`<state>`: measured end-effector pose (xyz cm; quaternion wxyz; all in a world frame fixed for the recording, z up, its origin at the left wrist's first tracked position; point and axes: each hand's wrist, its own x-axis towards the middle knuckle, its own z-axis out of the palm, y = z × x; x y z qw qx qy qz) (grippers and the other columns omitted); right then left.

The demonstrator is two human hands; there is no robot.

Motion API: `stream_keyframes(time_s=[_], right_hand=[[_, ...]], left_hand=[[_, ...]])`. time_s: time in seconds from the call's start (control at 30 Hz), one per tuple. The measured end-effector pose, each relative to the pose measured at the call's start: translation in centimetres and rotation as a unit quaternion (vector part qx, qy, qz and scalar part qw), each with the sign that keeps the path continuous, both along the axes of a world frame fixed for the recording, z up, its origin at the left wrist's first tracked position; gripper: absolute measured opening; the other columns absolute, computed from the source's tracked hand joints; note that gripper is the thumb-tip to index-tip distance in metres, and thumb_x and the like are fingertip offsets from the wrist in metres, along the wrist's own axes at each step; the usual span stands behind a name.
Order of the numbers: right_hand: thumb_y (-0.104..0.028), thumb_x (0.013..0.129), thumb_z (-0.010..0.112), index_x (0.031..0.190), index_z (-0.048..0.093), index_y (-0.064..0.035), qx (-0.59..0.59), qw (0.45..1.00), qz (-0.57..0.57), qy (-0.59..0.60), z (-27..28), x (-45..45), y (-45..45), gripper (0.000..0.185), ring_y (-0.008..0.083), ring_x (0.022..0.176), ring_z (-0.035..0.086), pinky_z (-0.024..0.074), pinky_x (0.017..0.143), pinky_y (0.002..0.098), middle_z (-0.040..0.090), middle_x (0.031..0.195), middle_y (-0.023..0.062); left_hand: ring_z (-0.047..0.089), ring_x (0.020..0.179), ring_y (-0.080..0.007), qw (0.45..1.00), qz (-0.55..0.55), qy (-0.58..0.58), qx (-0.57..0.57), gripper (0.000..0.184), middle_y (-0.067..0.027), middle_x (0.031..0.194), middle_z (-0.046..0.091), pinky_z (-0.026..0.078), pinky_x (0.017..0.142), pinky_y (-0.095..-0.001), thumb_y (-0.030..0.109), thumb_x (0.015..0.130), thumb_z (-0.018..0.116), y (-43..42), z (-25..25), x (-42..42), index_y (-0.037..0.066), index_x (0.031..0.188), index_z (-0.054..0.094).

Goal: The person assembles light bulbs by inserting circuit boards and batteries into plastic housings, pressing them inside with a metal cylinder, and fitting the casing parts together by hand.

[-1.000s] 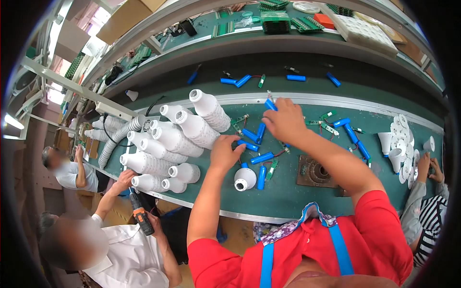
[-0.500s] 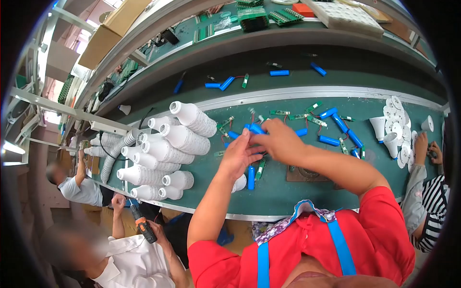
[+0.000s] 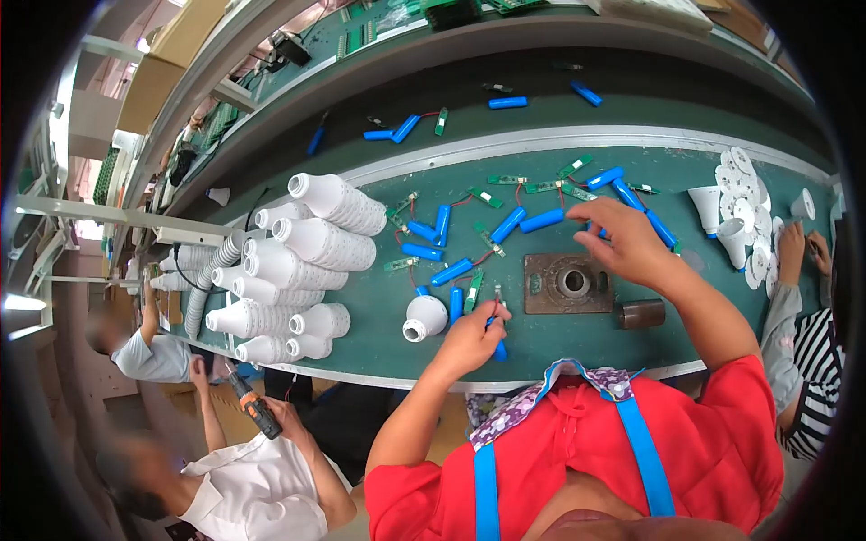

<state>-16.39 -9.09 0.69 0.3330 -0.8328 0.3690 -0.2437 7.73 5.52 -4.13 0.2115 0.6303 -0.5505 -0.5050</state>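
Observation:
My left hand (image 3: 474,343) is closed near the table's front edge, pinching a blue battery (image 3: 500,350) with thin wires. Just left of it stands a white lamp housing (image 3: 426,318), its round opening facing me. Blue batteries wired to small green circuit boards (image 3: 474,290) lie close by and across the table. My right hand (image 3: 629,242) hovers over the right part of that spread, thumb and forefinger apart. A bit of blue shows behind those fingers. Below it sit a brown metal plate with a ring (image 3: 570,283) and a dark metal cylinder (image 3: 642,314).
Stacked white lamp housings (image 3: 311,248) stand at left beside a flexible hose (image 3: 214,275). White discs (image 3: 744,212) and cone-shaped housings (image 3: 706,209) lie at right near another person's hands. A co-worker at lower left holds a power drill (image 3: 254,403). Batteries (image 3: 508,103) lie behind the rail.
My hands, together over the batteries before, have separated. The left came down toward me with a battery; the right moved right and opened. The metal plate and the lamp housing are now uncovered.

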Motion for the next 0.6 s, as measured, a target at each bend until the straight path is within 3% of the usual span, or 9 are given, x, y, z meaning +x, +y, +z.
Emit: stream_keyframes(time_s=[0.03, 0.13, 0.23, 0.4, 0.6], right_hand=[[-0.011, 0.078, 0.063, 0.105, 0.056, -0.0088, -0.008, 1.0, 0.0, 0.012, 0.0, -0.4, 0.0, 0.028, 0.0217, 0.071, 0.061, 0.0482, 0.06, 0.0332, 0.058, 0.097, 0.0109], [-0.01, 0.078, 0.063, 0.105, 0.056, -0.0089, -0.034, 0.999, -0.012, 0.019, -0.3, -1.1, -0.2, 0.028, 0.0219, 0.071, 0.061, 0.0482, 0.06, 0.0329, 0.058, 0.096, 0.0106], [-0.011, 0.079, 0.062, 0.104, 0.057, -0.0089, -0.057, 0.998, -0.025, 0.026, -0.4, -1.7, -0.9, 0.026, 0.0232, 0.072, 0.061, 0.0485, 0.062, 0.0331, 0.059, 0.095, 0.0102], [-0.019, 0.079, 0.06, 0.101, 0.058, -0.0084, -0.095, 0.987, -0.109, 0.071, -1.5, -4.9, -6.3, 0.024, 0.0275, 0.08, 0.06, 0.0479, 0.07, 0.0376, 0.06, 0.093, 0.0105], [-0.025, 0.08, 0.058, 0.1, 0.059, -0.0074, -0.073, 0.937, -0.27, 0.212, -3.3, -8.3, -16.8, 0.026, 0.0307, 0.089, 0.058, 0.0463, 0.077, 0.041, 0.061, 0.094, 0.0136]], left_hand=[[0.061, 0.073, -0.0228, 1.0, 0.021, -0.007, -0.015, 0.019, -0.0109, 0.078, 0.062, 0.046, 0.062, -0.0357, 0.017, 0.085, 0.049, 0.2, -0.7, 0.3, 0.003, 0.097, 0.054], [0.061, 0.073, -0.0322, 0.968, -0.018, -0.25, -0.025, 0.02, -0.0144, 0.078, 0.062, 0.047, 0.06, -0.0411, 0.023, 0.081, 0.054, 0.7, 0.0, 0.5, 0.005, 0.091, 0.053], [0.06, 0.072, -0.0342, 0.96, -0.008, -0.276, -0.053, 0.024, -0.0141, 0.08, 0.062, 0.047, 0.058, -0.0434, 0.026, 0.078, 0.059, 1.6, 0.5, 0.3, 0.007, 0.09, 0.052], [0.059, 0.078, -0.0323, 0.911, 0.041, -0.391, -0.125, 0.036, -0.0111, 0.086, 0.059, 0.047, 0.061, -0.0423, 0.025, 0.072, 0.069, 2.2, 1.5, -0.7, 0.009, 0.099, 0.053], [0.059, 0.07, -0.0258, 0.91, 0.031, -0.357, -0.207, 0.031, -0.009, 0.086, 0.058, 0.047, 0.058, -0.0368, 0.02, 0.07, 0.071, 1.5, 3.8, -1.3, 0.008, 0.095, 0.057]])
